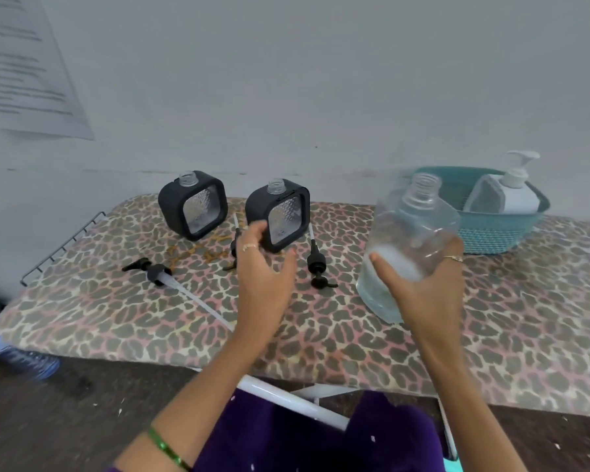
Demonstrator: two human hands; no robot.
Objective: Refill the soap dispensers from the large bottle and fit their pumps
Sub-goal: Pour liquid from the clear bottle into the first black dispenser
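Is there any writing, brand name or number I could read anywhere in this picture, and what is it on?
None can be read.
Paper sheet taped to the wall: lines of printed text, too blurred to read.
Large bottle held in the right hand: a white patch, no legible text.
White pump bottle in the teal basket: no legible label.

Single head-worn wide-angle view, looking forward and down over leopard-print padded board (pixel 321 335) toward pale grey wall (pixel 286 80). Wearer's left hand (pixel 263 267) and right hand (pixel 426 284) enter from bottom edge, close to lens, forearms filling lower frame. Two black square clear-windowed soap dispensers (pixel 193 204) at mid-distance near centre; teal plastic woven basket (pixel 491 233) at right. Wide-angle bend curves board edges. Floor strip visible at lower left. No second view, so nothing shared.
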